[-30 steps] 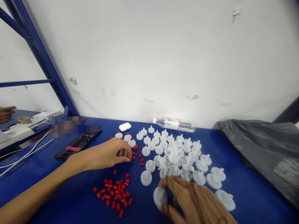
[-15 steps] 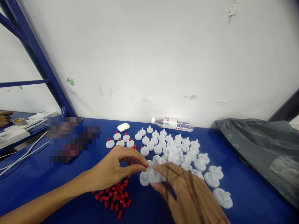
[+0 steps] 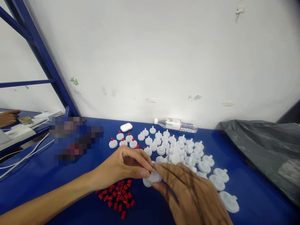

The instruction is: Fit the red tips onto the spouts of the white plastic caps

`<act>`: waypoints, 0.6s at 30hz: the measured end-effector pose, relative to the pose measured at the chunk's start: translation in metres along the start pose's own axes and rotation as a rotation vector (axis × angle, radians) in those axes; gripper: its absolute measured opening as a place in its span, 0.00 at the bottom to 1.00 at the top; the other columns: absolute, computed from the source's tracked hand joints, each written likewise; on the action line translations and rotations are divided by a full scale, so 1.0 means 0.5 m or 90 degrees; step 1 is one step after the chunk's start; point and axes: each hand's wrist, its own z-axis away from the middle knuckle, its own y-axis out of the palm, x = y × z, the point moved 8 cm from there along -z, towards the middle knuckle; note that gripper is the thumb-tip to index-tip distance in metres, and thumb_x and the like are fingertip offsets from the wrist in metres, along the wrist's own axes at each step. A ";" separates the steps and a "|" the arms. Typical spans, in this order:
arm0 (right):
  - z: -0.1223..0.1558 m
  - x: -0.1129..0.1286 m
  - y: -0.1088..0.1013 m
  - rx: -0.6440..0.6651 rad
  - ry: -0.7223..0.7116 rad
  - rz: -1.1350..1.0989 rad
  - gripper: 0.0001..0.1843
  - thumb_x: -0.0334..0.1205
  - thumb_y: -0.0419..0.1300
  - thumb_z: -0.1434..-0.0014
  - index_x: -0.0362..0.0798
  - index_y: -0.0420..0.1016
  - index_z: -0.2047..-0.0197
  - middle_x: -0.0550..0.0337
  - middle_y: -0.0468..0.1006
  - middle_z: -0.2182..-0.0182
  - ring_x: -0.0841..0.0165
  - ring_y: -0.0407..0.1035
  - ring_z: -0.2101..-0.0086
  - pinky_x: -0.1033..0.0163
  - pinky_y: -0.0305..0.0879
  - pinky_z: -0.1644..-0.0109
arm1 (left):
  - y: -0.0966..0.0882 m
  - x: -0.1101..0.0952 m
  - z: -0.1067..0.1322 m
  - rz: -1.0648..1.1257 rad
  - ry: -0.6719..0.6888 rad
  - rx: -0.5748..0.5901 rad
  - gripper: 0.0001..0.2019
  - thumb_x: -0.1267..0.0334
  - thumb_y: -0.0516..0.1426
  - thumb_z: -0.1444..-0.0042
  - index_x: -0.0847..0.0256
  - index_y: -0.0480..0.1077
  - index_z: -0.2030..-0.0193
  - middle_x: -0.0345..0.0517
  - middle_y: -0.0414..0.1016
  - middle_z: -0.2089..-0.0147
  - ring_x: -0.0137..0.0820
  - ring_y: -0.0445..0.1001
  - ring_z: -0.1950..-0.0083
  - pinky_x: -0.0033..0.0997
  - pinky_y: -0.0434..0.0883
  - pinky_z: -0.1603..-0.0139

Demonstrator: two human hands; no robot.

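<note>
My left hand (image 3: 122,165) is closed in a pinch on a small red cap (image 3: 150,172), which is mostly hidden by the fingertips. Between the thumb and fingers of my right hand (image 3: 191,190) is a white spouted lid (image 3: 156,178). The red cap is at the lid's spout, though my fingers hide whether it sits on it. Loose red caps (image 3: 120,197) lie in a pile below my left wrist. Many white spouted lids (image 3: 174,157) are spread behind and to the right of my hands. Behind my left hand stand several lids with red tips (image 3: 113,143).
A clear water bottle (image 3: 185,126) lies along the wall, with a small white case (image 3: 126,127) to its left. A dark plastic bag (image 3: 260,150) covers the right side of the blue table (image 3: 77,175). White cables (image 3: 30,153) and another person's hand (image 3: 9,118) are at the left.
My left hand has brought the red cap right against the white lid in my right hand. The fingertips of both hands now meet. The view has shifted slightly.
</note>
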 end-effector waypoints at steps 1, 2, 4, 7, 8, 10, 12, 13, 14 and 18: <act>-0.002 0.006 -0.003 -0.005 -0.021 0.018 0.14 0.35 0.54 0.31 0.47 0.75 0.46 0.62 0.85 0.54 0.63 0.81 0.62 0.61 0.83 0.65 | 0.001 0.001 0.000 0.029 -0.012 0.005 0.08 0.63 0.71 0.49 0.55 0.82 0.61 0.42 0.77 0.57 0.29 0.75 0.58 0.25 0.72 0.60; -0.004 0.011 -0.006 -0.014 -0.034 0.031 0.14 0.35 0.53 0.30 0.46 0.75 0.45 0.62 0.85 0.53 0.63 0.81 0.62 0.61 0.83 0.65 | 0.003 0.001 0.001 0.058 -0.025 0.009 0.13 0.63 0.72 0.51 0.55 0.80 0.58 0.42 0.75 0.55 0.29 0.74 0.55 0.25 0.71 0.59; -0.006 0.018 -0.010 -0.033 -0.045 0.041 0.14 0.35 0.53 0.29 0.45 0.75 0.45 0.63 0.85 0.53 0.63 0.81 0.63 0.61 0.82 0.65 | 0.014 0.002 0.005 0.108 -0.062 0.036 0.24 0.61 0.73 0.53 0.53 0.75 0.49 0.44 0.74 0.48 0.33 0.74 0.48 0.28 0.72 0.54; -0.007 0.029 -0.006 -0.041 -0.062 0.051 0.16 0.35 0.49 0.28 0.45 0.76 0.46 0.67 0.86 0.55 0.66 0.81 0.67 0.62 0.81 0.72 | 0.043 0.001 0.016 0.153 -0.115 0.112 0.31 0.55 0.72 0.53 0.54 0.73 0.42 0.49 0.78 0.45 0.39 0.76 0.44 0.38 0.73 0.44; -0.007 0.032 -0.005 -0.044 -0.068 0.058 0.17 0.35 0.48 0.27 0.46 0.76 0.46 0.68 0.85 0.55 0.66 0.81 0.68 0.62 0.81 0.72 | 0.051 0.000 0.020 0.156 -0.126 0.132 0.30 0.54 0.71 0.52 0.55 0.73 0.42 0.48 0.80 0.47 0.39 0.78 0.46 0.39 0.73 0.44; -0.009 0.037 -0.011 -0.067 -0.075 0.065 0.17 0.37 0.47 0.27 0.47 0.77 0.49 0.70 0.85 0.55 0.67 0.81 0.71 0.63 0.81 0.72 | 0.057 -0.003 0.023 0.153 -0.129 0.145 0.26 0.55 0.70 0.50 0.55 0.76 0.44 0.42 0.83 0.53 0.36 0.81 0.52 0.36 0.74 0.47; -0.014 0.038 -0.019 -0.079 -0.073 0.059 0.16 0.38 0.48 0.27 0.47 0.78 0.50 0.69 0.84 0.53 0.68 0.81 0.70 0.64 0.82 0.67 | 0.050 -0.004 0.021 0.137 -0.118 0.131 0.23 0.57 0.69 0.49 0.57 0.77 0.46 0.40 0.84 0.55 0.35 0.81 0.54 0.33 0.74 0.48; -0.016 0.036 -0.023 -0.076 -0.066 0.052 0.16 0.38 0.49 0.27 0.47 0.77 0.48 0.67 0.84 0.52 0.68 0.82 0.68 0.65 0.82 0.64 | 0.041 -0.004 0.018 0.126 -0.110 0.114 0.22 0.58 0.69 0.49 0.58 0.77 0.47 0.41 0.85 0.56 0.35 0.82 0.54 0.32 0.75 0.50; -0.019 0.033 -0.028 -0.071 -0.054 0.043 0.15 0.38 0.50 0.27 0.47 0.76 0.46 0.66 0.83 0.50 0.67 0.82 0.66 0.65 0.82 0.61 | 0.029 -0.003 0.014 0.113 -0.099 0.091 0.22 0.58 0.69 0.49 0.60 0.77 0.48 0.43 0.85 0.56 0.35 0.82 0.54 0.30 0.75 0.51; -0.022 0.003 -0.045 -0.064 0.043 0.032 0.17 0.38 0.54 0.30 0.55 0.70 0.40 0.71 0.81 0.46 0.69 0.82 0.59 0.67 0.81 0.55 | -0.040 -0.005 -0.003 0.039 -0.050 -0.024 0.22 0.55 0.69 0.49 0.60 0.76 0.48 0.49 0.85 0.53 0.41 0.82 0.50 0.33 0.76 0.50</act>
